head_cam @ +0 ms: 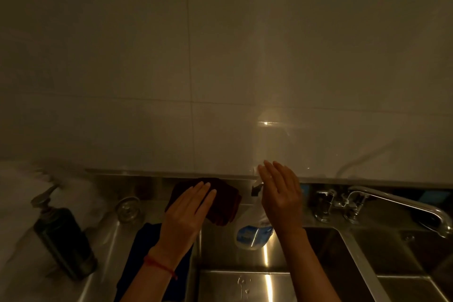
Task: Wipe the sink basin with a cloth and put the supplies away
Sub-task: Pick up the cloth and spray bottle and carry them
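Near edge: stainless sink basin (245,284), smooth and glossy, a few water drops on the front wall. Second basin (404,265) to the right, under the chrome faucet (402,201).

Left of the basin rim, a dark blue cloth (144,243) lies flat on the steel ledge, partly under the left forearm. Thin red string on that wrist.

Left hand (188,213): fingers straight and together, palm down on a folded dark red-brown cloth (220,201) on the back ledge. Flat press, no pinch, nothing gripped.

Right hand (282,193): open, fingers extended, just beside a clear spray bottle (255,230) with blue label; black trigger head next to the palm. Contact unclear, not closed round it.

Handling guess: cloth is soft, limp, light; pinch a folded corner or bunch it, likely damp. Bottle is rigid thin plastic, probably slick if wet; take it at the neck under the trigger.

Far left: dark pump bottle (63,238), clear glass (128,209). Behind: pale glossy wall tile (147,81).
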A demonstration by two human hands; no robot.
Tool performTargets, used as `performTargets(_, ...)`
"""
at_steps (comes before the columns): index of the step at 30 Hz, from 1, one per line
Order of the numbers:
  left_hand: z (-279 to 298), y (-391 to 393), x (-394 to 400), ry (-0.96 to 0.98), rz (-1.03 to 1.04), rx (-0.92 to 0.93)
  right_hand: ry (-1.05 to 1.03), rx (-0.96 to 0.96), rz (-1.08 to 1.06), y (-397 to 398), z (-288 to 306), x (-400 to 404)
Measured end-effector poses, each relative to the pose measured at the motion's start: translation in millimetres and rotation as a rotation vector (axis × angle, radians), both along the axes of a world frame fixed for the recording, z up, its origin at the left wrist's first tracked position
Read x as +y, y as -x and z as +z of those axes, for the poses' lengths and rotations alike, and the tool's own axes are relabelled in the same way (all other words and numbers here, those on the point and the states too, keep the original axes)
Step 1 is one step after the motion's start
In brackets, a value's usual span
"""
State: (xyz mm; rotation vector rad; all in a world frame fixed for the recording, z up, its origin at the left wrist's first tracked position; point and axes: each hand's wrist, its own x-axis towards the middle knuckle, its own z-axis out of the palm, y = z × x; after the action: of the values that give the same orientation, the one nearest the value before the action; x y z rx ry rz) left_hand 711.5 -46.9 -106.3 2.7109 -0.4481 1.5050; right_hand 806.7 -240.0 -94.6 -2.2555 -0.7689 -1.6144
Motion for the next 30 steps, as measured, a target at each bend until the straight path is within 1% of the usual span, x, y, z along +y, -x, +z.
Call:
performTargets(6,-5,-24,-3,-0.004,-0.006,0.018,-0.006,-0.058,-0.014,-31,-5,0)
performTargets(12,-12,-43,-6,0.001,-0.025,0.024,-0.015,-0.013,-0.012,-57,-13,-4)
performTargets(25,-33,-74,-3,-0.007,-0.039,0.016,0.011,-0.037,-0.021,-95,-21,-4)
performTargets(30,-39,-82,-1,-0.046,0.000,0.017,0.010,-0.045,-0.041,-110,-31,-7)
